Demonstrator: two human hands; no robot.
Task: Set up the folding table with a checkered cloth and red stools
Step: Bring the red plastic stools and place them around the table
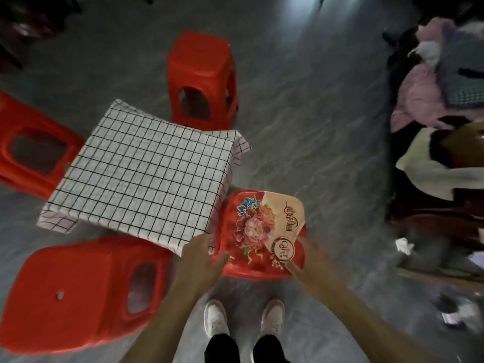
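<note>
The low folding table stands at centre-left under a white cloth with black checks [142,176]. Red plastic stools stand at its far side [201,66], left side [31,142] and near-left side [70,292]. A further red stool with a flower label [259,226] on its seat sits at the table's right side. My left hand [203,255] holds this stool's left rim, fingers over the edge. My right hand [303,258] grips its right rim near the label. The image is blurred by motion.
Grey stone floor all around. A pile of clothes and bags [432,106] lies on dark furniture at the right, with papers [404,244] on the floor below. My white shoes [243,318] stand just behind the labelled stool. Dark furniture sits at the top left.
</note>
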